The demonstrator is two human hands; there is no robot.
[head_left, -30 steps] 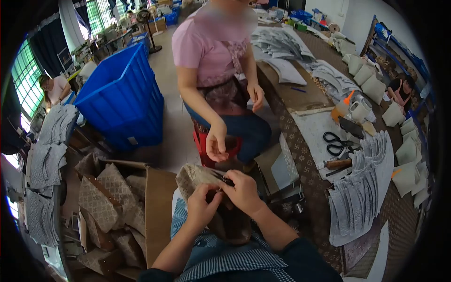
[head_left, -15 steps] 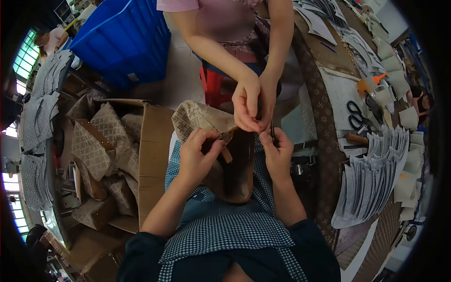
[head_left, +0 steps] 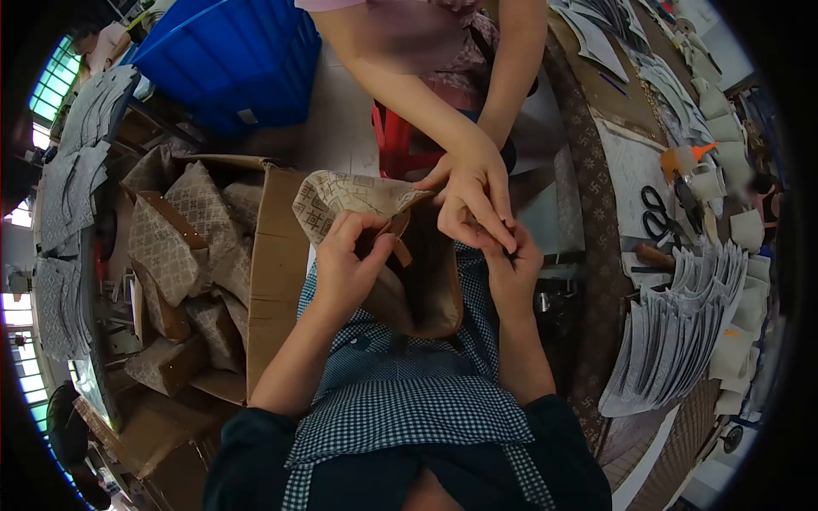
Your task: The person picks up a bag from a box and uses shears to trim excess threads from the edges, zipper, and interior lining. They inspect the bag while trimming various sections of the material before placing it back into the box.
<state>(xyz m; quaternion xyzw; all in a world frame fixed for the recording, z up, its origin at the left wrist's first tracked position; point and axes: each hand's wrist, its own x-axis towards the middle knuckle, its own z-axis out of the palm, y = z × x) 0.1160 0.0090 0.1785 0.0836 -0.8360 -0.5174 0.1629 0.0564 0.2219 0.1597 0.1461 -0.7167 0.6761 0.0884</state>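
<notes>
A brown patterned bag (head_left: pixel 436 285) hangs open over my lap, its dark inside showing and its pale printed flap (head_left: pixel 345 196) folded out at the upper left. My left hand (head_left: pixel 348 264) is closed on the bag's upper edge, beside a small tan leather tab (head_left: pixel 402 252). At the bag's right side, my right hand (head_left: pixel 515 277) pinches something small and dark, mostly hidden by fingers. A co-worker's hand (head_left: pixel 477 200) reaches down to my right fingertips, touching or nearly touching them. The co-worker's other hand is at the bag's top edge, partly hidden behind that wrist.
On my left stands a cardboard box (head_left: pixel 279 255) with several similar patterned bags (head_left: pixel 166 255). A blue bin (head_left: pixel 230 72) is behind it. The right-hand bench holds black-handled scissors (head_left: pixel 654 213), an orange glue bottle (head_left: pixel 679 160) and stacked grey pieces (head_left: pixel 673 332).
The co-worker's hands have separated: one has gone left to the bag's edge, the other is over my right fingers. The bag and my left hand have shifted slightly up and left.
</notes>
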